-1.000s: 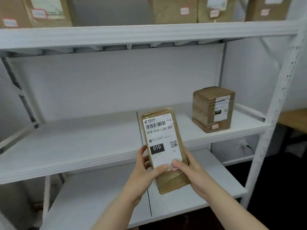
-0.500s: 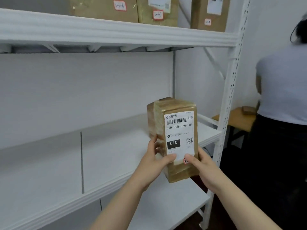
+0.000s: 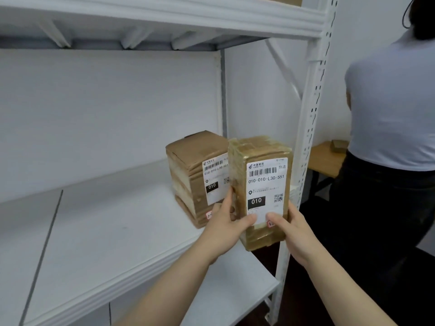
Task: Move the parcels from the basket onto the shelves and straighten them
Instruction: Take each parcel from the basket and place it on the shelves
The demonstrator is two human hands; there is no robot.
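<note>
Two-handed pinch on tall taped parcel (image 3: 261,184): left hand (image 3: 226,229) wraps left side, thumb across front; right hand (image 3: 292,231) mirrors on right. Low grip on both flanks keeps it upright, label toward me for reading. Parcel hangs at front edge of middle shelf (image 3: 117,220), not set down by my judgement. Just behind-left, second parcel (image 3: 190,175) stands on board, label out. Gap between it and post (image 3: 306,137) looks like my slot. Farther right, person (image 3: 388,114) with back turned, wooden table (image 3: 324,158) beside. Basket not in view.
</note>
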